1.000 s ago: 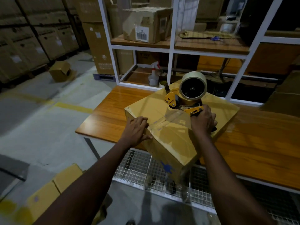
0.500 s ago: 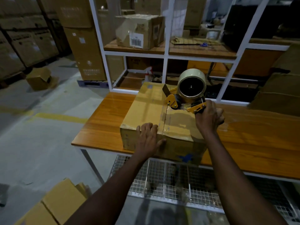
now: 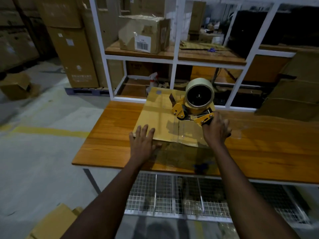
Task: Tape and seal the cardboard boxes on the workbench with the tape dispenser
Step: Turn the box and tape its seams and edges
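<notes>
While left hand point(image 3: 143, 144) presses box point(image 3: 158, 116) | right hand point(image 3: 215, 131) grips dispenser point(image 3: 195, 107), seemingly atop

- Box point(image 3: 160, 114) under my left hand point(image 3: 143, 144): brown cardboard, matt, smooth face.
- Tape strip point(image 3: 181, 133) on its top and front: clear plastic film, glossy, catches the light.
- Tape dispenser point(image 3: 179, 109) in my right hand point(image 3: 215, 130): yellow painted metal frame, slight sheen.
- Tape roll point(image 3: 200, 83): pale tan, smooth, semi-gloss.
- Workbench point(image 3: 112, 135): orange-brown wood, visible grain, varnished, reflective.
- Mesh shelf point(image 3: 164, 195), lower centre: metal wire grid, light finish.
- Rack frame point(image 3: 101, 49), upper centre: white painted metal, smooth.
- Shelf box point(image 3: 131, 31), upper centre: cardboard under crinkled clear film, with a paper barcode label.
- Floor point(image 3: 34, 161), left: grey concrete, matt, rough.
</notes>
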A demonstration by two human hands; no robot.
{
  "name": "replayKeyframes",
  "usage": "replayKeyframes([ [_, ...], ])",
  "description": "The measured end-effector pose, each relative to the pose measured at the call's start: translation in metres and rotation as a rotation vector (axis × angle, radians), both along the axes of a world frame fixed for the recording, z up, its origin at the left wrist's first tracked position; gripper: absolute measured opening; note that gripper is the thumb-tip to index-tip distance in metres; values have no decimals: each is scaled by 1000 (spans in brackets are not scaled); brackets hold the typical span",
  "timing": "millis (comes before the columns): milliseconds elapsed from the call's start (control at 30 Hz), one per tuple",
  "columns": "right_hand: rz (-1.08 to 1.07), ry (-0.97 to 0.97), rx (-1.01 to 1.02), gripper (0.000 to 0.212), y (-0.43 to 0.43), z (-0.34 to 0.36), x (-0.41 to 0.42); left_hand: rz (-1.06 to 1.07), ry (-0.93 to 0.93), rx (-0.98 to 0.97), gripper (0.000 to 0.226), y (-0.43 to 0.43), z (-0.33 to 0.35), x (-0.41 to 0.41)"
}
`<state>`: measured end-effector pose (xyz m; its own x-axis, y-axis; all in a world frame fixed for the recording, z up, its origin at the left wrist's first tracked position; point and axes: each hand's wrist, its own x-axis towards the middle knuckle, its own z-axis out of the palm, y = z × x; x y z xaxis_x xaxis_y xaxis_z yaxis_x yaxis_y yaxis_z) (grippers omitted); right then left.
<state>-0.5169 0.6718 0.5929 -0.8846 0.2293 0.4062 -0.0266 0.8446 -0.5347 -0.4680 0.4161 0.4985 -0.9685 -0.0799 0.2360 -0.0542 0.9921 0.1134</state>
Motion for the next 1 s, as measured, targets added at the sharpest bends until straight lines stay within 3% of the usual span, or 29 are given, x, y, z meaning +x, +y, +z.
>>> replayKeyframes([
  [100, 39, 11, 52, 30, -10, 4, -4, -6, -51, 72, 78, 13, 9, -9],
  [167, 52, 29, 58, 29, -15, 10, -7, -24, -58, 253, 75, 12, 15, -13],
  [200, 53, 36, 53, 29, -17, 13, -9, -29, -45, 472, 73, 11, 24, -13],
  [300, 65, 28, 30, 28, -23, 21, -13, 14, 87, 1383, 61, 12, 70, -1],
  [367, 71, 19, 8, 27, -29, 26, -14, -8, 115, 1639, 62, 17, 99, 4],
  [533, 84, 16, -10, 30, -40, 32, -12, -27, 197, 1780, 46, 34, 139, 7],
  [700, 94, 19, -44, 28, -47, 31, -11, -47, 178, 1754, 46, 30, 131, 2],
  [867, 99, 11, -64, 26, -49, 30, -8, -91, 152, 1763, 74, 25, 118, 12],
  [1000, 119, 8, -97, 27, -50, 29, -9, -32, 170, 1739, 48, 33, 99, 15],
])
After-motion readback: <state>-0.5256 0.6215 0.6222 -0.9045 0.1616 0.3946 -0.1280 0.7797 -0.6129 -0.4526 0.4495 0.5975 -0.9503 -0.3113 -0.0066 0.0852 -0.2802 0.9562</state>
